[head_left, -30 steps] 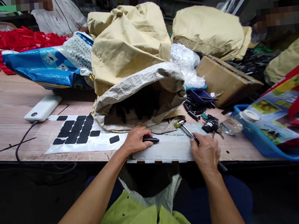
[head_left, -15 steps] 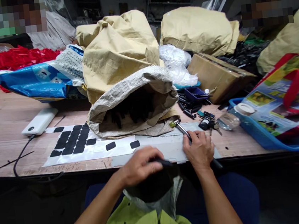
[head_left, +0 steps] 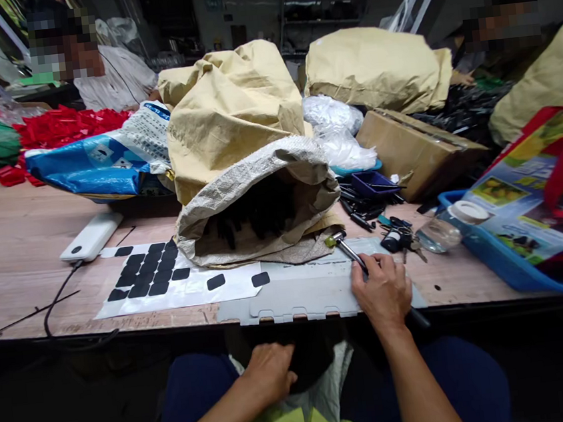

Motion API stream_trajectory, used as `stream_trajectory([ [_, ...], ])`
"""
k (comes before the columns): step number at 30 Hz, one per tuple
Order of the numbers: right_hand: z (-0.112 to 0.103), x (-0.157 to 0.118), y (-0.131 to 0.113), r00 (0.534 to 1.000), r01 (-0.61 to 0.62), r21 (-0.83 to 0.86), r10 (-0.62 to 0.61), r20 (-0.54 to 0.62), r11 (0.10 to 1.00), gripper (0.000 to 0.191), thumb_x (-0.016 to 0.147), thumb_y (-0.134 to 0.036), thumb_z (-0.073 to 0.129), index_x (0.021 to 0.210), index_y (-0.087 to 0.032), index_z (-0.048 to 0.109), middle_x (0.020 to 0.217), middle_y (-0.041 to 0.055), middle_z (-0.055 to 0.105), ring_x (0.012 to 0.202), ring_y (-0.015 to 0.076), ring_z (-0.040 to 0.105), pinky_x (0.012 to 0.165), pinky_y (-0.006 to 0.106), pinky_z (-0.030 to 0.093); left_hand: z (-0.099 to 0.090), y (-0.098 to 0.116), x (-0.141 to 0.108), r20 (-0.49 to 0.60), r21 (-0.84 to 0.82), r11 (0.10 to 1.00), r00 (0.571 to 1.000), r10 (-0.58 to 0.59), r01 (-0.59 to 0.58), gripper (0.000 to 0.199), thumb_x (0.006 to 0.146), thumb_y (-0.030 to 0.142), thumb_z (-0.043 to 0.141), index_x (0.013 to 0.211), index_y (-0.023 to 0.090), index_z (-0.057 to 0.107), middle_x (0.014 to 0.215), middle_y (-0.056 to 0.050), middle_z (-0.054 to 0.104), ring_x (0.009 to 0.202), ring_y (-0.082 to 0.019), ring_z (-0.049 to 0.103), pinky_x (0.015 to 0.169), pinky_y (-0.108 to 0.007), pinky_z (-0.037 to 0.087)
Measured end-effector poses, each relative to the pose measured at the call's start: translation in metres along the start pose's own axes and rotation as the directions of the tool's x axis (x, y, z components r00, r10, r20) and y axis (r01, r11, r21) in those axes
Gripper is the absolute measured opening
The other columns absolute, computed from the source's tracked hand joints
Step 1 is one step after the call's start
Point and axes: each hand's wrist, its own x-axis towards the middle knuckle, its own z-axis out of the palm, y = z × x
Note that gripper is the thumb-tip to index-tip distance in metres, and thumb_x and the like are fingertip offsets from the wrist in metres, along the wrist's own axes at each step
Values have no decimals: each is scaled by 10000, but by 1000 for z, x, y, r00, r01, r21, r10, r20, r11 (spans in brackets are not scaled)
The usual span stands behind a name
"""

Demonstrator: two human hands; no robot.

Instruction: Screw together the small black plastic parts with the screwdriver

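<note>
My right hand (head_left: 383, 289) is wrapped round the handle of a small hammer (head_left: 350, 252), which lies across the grey board (head_left: 299, 283). The hammer's yellow-green head points away from me, and its dark handle end sticks out past the table edge. My left hand (head_left: 272, 371) is low over my lap, at the dark mouth of a whitish woven sack (head_left: 332, 380). Its fingers are curled, and whatever they hold is lost against the dark. In front of both hands a large woven sack (head_left: 250, 157) lies open towards me, with black pieces (head_left: 261, 213) inside.
To the left are a white sheet with black stickers (head_left: 147, 269), a white power bank (head_left: 92, 237) with its cable, and a blue bag (head_left: 86, 168). Keys (head_left: 405, 235), a bottle (head_left: 437, 235) and a blue basket (head_left: 529, 272) stand right. Two people sit across the table.
My left hand, which held a black piece near the table edge, has gone down towards the sack in my lap. My right hand stays on the hammer. The view has shifted slightly.
</note>
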Motion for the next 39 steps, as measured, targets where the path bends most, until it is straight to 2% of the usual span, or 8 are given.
stream_trajectory([
  [3, -1, 0, 0, 1000, -3, 9, 3, 12, 1000, 295, 981, -349, 532, 1136, -214, 742, 1135, 110, 635, 1006, 264, 495, 771, 361, 301, -45, 33, -17, -64, -17, 988, 987, 150, -151, 275, 828, 454, 707, 1034, 278, 761, 912, -49, 761, 865, -261, 698, 753, -329, 480],
  [6, -1, 0, 0, 1000, -2, 10, 2, 21, 1000, 306, 988, -358, 524, 1153, -212, 737, 1148, 113, 628, 1013, 266, 489, 777, 364, 304, -103, 46, -13, -412, -43, 990, 905, 104, -134, 272, 913, 511, 616, 905, 264, 729, 764, -9, 708, 704, -199, 637, 638, -294, 418],
  [9, 0, 0, 0, 1000, -5, 7, 5, 23, 1000, 297, 983, -355, 534, 1151, -216, 736, 1148, 107, 628, 1013, 262, 483, 780, 365, 300, -160, 30, 10, -835, -8, 990, 544, -83, 139, 289, 925, 480, 592, 981, 213, 689, 944, -100, 701, 871, -273, 654, 708, -336, 441],
  [11, 0, 0, 0, 1000, -7, 5, 7, 20, 1000, 285, 976, -349, 544, 1141, -221, 738, 1142, 100, 629, 1007, 257, 481, 781, 362, 297, -188, 12, 27, -882, -107, 949, 413, -228, 296, 343, 884, 477, 629, 1031, 172, 683, 1025, -174, 684, 988, -356, 652, 769, -397, 467],
  [18, 0, 0, -2, 999, -29, -14, 29, 12, 999, 234, 939, -347, 609, 1102, -244, 742, 1116, 70, 628, 997, 235, 482, 785, 341, 286, -194, -11, 32, -799, -115, 837, 451, -398, 535, 314, 838, 407, 643, 993, 147, 724, 993, -201, 724, 973, -396, 688, 774, -436, 493],
  [26, 2, -1, 0, 998, -61, 31, 60, 25, 998, 244, 959, -361, 602, 1127, -248, 738, 1083, 74, 609, 984, 227, 481, 798, 336, 301, -140, 11, 34, -564, 218, 937, 749, 348, -271, 149, 856, 301, 722, 988, 243, 687, 955, -14, 686, 898, -200, 629, 777, -293, 453],
  [35, -14, 7, -4, 972, -143, 37, 133, 194, 989, 226, 975, -325, 542, 1078, -166, 665, 1079, 118, 647, 1017, 255, 547, 825, 347, 347, -127, 7, 57, -614, 157, 936, 711, 341, -313, 207, 788, 346, 816, 916, 221, 713, 858, -10, 679, 859, -207, 598, 776, -315, 413],
  [39, -34, -4, -12, 953, -272, 354, 199, 230, 895, 292, 989, -388, 464, 1110, -172, 620, 1025, 104, 677, 924, 236, 606, 787, 332, 417, -128, 8, 55, -626, 113, 936, 707, 328, -333, 208, 752, 283, 827, 915, 219, 713, 862, -2, 679, 869, -204, 602, 771, -306, 420],
])
